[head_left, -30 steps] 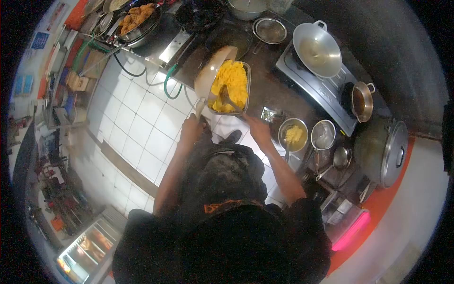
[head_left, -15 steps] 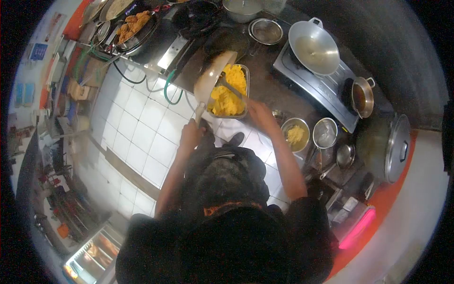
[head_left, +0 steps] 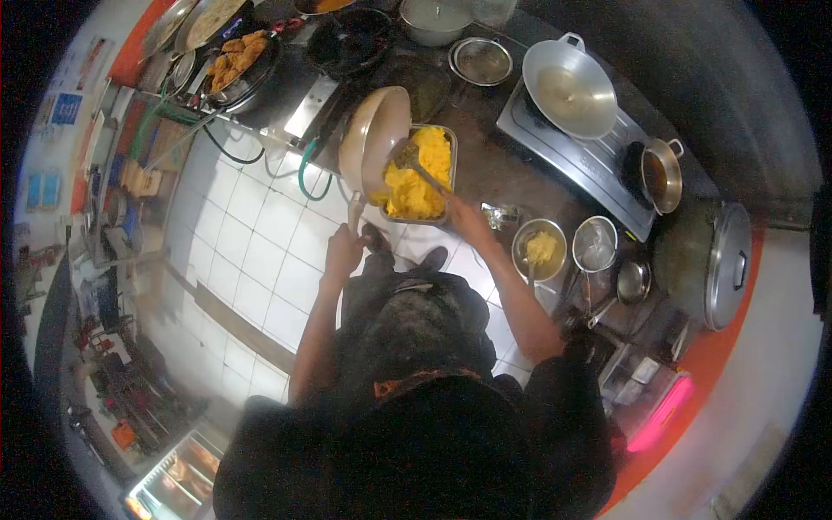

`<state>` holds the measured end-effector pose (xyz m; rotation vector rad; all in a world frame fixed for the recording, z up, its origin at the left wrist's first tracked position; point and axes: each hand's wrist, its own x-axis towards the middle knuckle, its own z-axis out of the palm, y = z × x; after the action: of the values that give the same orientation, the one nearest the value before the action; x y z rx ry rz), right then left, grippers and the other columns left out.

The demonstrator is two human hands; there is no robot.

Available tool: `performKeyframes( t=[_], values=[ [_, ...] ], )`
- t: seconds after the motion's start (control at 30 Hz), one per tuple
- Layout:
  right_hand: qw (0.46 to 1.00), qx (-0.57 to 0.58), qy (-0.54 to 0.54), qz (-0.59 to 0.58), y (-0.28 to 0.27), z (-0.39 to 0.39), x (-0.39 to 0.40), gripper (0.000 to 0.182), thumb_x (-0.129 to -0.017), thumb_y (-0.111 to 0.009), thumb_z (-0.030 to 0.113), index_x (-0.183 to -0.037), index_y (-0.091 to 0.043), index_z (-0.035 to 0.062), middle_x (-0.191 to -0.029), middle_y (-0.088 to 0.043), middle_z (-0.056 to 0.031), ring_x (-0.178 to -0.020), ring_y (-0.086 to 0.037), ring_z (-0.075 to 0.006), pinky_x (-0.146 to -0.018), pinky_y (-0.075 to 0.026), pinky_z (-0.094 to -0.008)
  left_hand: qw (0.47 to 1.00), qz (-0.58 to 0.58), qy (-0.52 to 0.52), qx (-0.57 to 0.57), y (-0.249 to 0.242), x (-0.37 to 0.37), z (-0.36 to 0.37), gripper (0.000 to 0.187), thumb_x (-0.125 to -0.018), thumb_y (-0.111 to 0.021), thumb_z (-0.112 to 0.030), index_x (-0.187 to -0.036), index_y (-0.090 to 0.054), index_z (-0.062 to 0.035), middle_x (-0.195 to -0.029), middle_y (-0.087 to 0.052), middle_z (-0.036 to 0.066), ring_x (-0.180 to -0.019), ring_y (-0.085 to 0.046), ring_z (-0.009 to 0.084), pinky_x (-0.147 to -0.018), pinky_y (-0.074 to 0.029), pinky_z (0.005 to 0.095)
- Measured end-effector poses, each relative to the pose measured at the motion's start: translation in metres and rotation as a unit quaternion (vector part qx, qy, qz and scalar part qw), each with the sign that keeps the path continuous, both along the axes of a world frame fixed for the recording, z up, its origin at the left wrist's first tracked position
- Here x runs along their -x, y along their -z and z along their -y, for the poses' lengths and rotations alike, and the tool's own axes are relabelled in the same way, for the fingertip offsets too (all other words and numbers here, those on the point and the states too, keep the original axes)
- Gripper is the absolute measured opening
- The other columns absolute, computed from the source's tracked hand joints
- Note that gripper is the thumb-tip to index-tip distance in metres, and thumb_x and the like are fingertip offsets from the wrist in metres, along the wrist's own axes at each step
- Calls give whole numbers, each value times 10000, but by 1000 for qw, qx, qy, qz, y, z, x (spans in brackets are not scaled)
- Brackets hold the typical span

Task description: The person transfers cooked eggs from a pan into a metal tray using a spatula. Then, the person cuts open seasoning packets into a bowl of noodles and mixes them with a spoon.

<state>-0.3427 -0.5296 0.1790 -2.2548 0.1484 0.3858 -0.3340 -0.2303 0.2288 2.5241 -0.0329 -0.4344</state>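
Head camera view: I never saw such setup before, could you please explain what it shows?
There is no robot. A camera worn on a person's head looks forward and down at two bare hands. The left hand holds a tilted pan by its handle. The right hand holds a serving utensil, its head beside the pan, over a rectangular container of yellow food. On the dark counter stand a stove with a silver wok, a mesh strainer, and a metal bowl with paler food.

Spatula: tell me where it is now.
In the head view, the spatula is in the right hand, its tip between the pan and the yellow food.
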Motion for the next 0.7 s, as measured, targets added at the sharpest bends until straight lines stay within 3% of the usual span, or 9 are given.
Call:
performKeyframes(
  t=[0.1,0.13,0.2,0.3,0.53,0.6,0.7],
  values=[
    [998,-63,11,11,-13,-1,5,444,-936,-455,230,-1377,-419,205,-1145,-589,-251,-1052,-576,-404,-891,-462,-442,995,-58,-64,48,-1,1,-2,356,-784,-703,-249,-892,-527,41,-732,-588,249,-738,-581,442,-623,-432,501],
    [998,-63,10,11,-8,-1,8,444,-936,-455,230,-1377,-419,205,-1145,-589,-251,-1052,-576,-404,-891,-462,-442,996,-55,-59,37,1,2,-2,358,-782,-708,-243,-877,-521,48,-710,-598,236,-702,-599,406,-614,-452,471],
    [993,-65,76,55,2,-3,11,439,-940,-469,282,-1373,-405,250,-1025,-619,-270,-939,-597,-449,-806,-477,-524,997,-51,-54,26,0,4,1,361,-781,-713,-236,-863,-515,54,-689,-608,222,-667,-617,369,-605,-471,441],
    [993,9,103,65,10,-5,10,425,-952,-439,341,-1365,-409,244,-1013,-626,-260,-933,-591,-465,-802,-472,-539,999,-31,-39,17,-1,6,1,369,-772,-723,-237,-870,-515,52,-720,-617,238,-696,-620,393,-620,-470,455],
    [996,-11,68,52,-15,-18,29,407,-971,-394,332,-1366,-390,235,-976,-617,-286,-889,-574,-509,-789,-456,-580,996,-57,-40,46,8,9,-4,369,-761,-739,-223,-902,-531,46,-792,-627,247,-755,-626,404,-649,-472,456],
    [995,18,80,-57,-21,-31,37,395,-983,-371,296,-1356,-431,184,-1192,-551,-247,-1006,-552,-472,-849,-453,-523,997,-46,-36,40,12,10,-1,367,-760,-740,-220,-903,-531,46,-799,-628,248,-757,-625,402,-651,-472,453],
    [995,15,96,-8,9,-48,41,396,-985,-361,264,-1365,-413,167,-1147,-566,-261,-971,-555,-483,-827,-450,-545,997,-43,-40,51,11,15,4,361,-764,-737,-216,-895,-525,46,-798,-626,246,-757,-623,400,-651,-467,450]
  ],
)
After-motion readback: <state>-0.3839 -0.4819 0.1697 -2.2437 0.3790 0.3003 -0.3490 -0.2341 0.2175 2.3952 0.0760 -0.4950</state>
